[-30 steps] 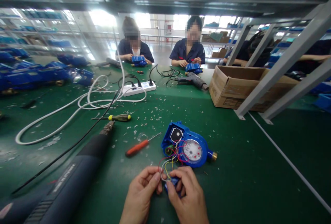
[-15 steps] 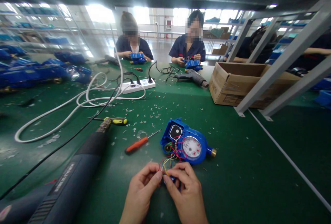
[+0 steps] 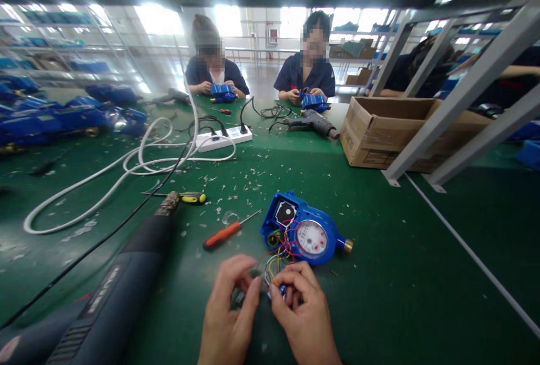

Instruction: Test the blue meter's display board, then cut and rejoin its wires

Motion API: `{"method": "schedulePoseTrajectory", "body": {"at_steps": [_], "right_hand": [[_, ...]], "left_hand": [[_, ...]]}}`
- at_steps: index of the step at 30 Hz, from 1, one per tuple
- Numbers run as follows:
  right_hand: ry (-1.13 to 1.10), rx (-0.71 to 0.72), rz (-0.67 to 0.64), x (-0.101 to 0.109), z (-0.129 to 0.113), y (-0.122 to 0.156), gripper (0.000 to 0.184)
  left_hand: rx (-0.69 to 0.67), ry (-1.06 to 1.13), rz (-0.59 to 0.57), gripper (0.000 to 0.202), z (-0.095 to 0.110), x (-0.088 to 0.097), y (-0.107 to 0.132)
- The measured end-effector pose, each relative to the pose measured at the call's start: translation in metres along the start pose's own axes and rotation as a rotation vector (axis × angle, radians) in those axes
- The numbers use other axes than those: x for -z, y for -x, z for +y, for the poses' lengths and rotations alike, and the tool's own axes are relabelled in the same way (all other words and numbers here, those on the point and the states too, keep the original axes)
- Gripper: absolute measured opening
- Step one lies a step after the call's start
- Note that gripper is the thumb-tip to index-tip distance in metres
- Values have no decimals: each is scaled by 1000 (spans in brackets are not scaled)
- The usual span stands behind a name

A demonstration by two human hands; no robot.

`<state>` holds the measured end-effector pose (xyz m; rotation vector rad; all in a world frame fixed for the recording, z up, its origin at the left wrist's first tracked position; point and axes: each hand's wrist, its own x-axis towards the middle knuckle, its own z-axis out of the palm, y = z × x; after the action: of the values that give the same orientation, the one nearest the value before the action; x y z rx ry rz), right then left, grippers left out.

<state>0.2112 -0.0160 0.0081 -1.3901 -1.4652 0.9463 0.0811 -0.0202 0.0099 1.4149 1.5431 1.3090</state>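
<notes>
A blue water meter (image 3: 312, 238) lies on the green table, its square compartment uncovered beside the round dial. Thin coloured wires (image 3: 276, 261) run from that compartment toward my hands. My right hand (image 3: 301, 309) pinches a small blue part (image 3: 282, 291) at the wire ends; the fingers hide most of it, possibly a small circuit board. Just left of the wires is my left hand (image 3: 232, 303), thumb and fingers apart. A small greyish bit shows between its fingers, and I cannot tell whether it is held. An orange-handled screwdriver (image 3: 223, 235) rests beyond my left hand.
A large heat gun (image 3: 130, 275) lies at left, near a yellow-black screwdriver (image 3: 192, 198). White cable loops (image 3: 126, 162) reach a power strip (image 3: 228, 139). A cardboard box (image 3: 379, 134) stands by metal struts (image 3: 459, 89). Co-workers opposite handle blue meters; more meters (image 3: 54, 117) are piled left.
My left thumb and fingers have parted and drawn slightly away from the wires. My right hand stays on the small blue part. The view has shifted a little.
</notes>
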Motion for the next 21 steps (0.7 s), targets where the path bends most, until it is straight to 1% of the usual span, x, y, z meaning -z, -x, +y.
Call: {"method": "schedulePoseTrajectory", "body": {"at_steps": [1, 2, 3, 5, 11, 13, 14, 16, 18, 21], "right_hand": [[-1, 0, -14, 1, 0, 0, 10], [-1, -1, -24, 1, -1, 0, 10], [-1, -2, -34, 2, -1, 0, 10], [0, -6, -41, 3, -1, -1, 10], [19, -6, -40, 1, 2, -2, 8], [23, 0, -39, 0, 3, -1, 6], [28, 8, -41, 0, 3, 0, 7], [52, 32, -26, -1, 4, 2, 17], [78, 56, 17, -2, 6, 4, 26], [75, 97, 78, -5, 8, 8, 30]], "left_hand": [[-118, -117, -32, 18, 2, 2, 0], [-201, -199, -78, 16, 5, 4, -1], [-248, -252, -123, 16, 8, 6, -2], [-272, -308, -184, 16, 12, 8, -7], [-248, -322, -259, 11, 14, 11, -12], [-204, -286, -259, 12, 12, 11, -12], [-156, -261, -244, 13, 10, 11, -12], [-9, -191, -211, 15, 5, 10, -13], [145, -92, -197, 21, 0, 9, -16], [289, 91, -171, 30, -6, 5, -21]]}}
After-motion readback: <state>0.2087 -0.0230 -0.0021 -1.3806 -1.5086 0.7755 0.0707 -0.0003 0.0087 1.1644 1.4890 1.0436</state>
